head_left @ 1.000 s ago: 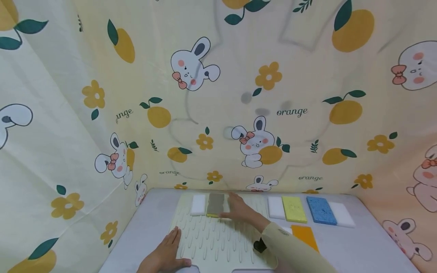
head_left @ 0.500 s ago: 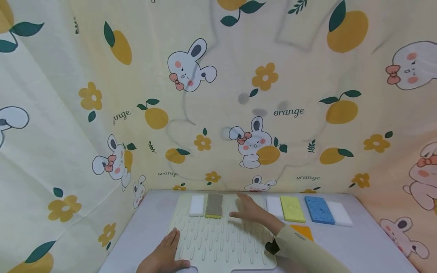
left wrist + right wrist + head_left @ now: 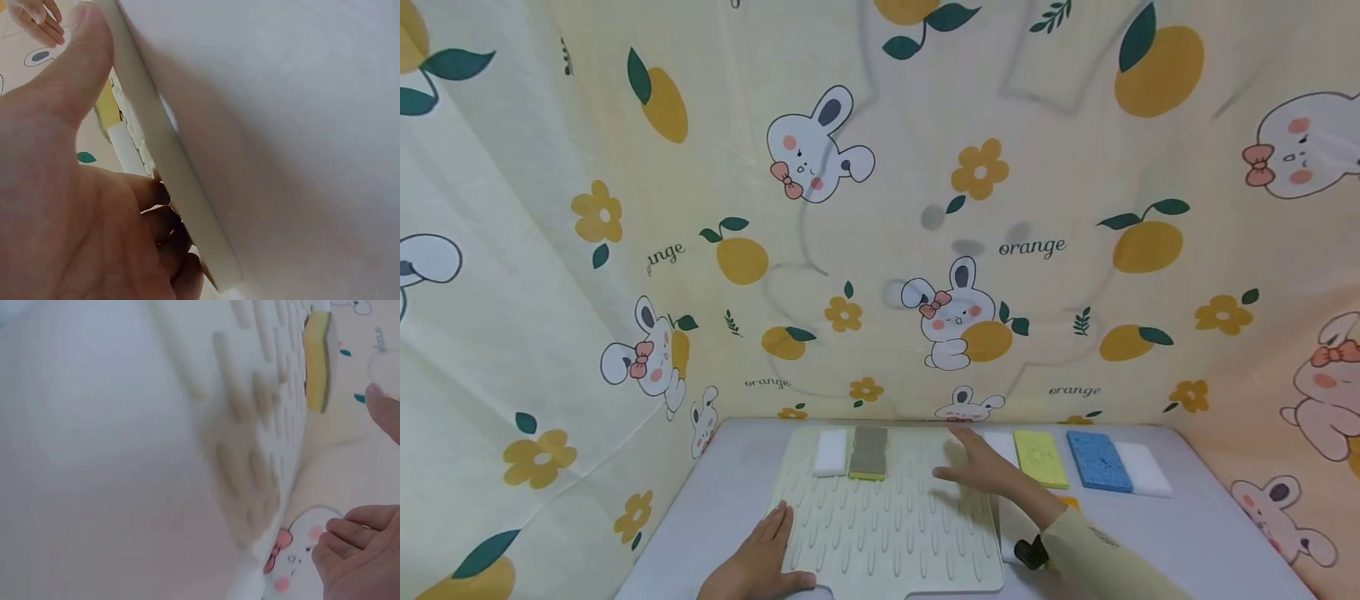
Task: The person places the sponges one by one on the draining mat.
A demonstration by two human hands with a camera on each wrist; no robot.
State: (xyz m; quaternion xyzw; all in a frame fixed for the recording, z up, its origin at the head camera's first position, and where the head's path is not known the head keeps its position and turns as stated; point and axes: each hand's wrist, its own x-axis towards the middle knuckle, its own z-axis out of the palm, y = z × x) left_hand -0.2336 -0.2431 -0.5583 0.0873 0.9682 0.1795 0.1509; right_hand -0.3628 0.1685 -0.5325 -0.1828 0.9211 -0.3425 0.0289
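Note:
A pale cream ridged board [image 3: 891, 533] lies on the table. My left hand [image 3: 756, 554] rests at its near-left corner, fingers along the left edge and thumb by the front edge; in the left wrist view the thumb [image 3: 81, 69] touches the board's rim. On the far part of the board lie a white sponge [image 3: 831, 453] and, beside it, a yellow sponge with a grey-brown scouring top [image 3: 868, 452]. My right hand [image 3: 985, 471] hovers over the board's far right, thumb and fingers spread, holding nothing; it is apart from the yellow sponge [image 3: 317, 362] in the right wrist view.
Right of the board lie a white sponge [image 3: 1002, 446], partly hidden, a yellow sponge [image 3: 1041, 458], a blue sponge [image 3: 1099, 461] and another white sponge [image 3: 1142, 469]. An orange piece [image 3: 1070, 502] and a white one [image 3: 1015, 525] are mostly covered by my right arm. Patterned curtain [image 3: 850, 250] stands behind.
My right hand has moved off the grey-topped sponge and away to the right, leaving it beside the white one. My left hand stays at the board's corner.

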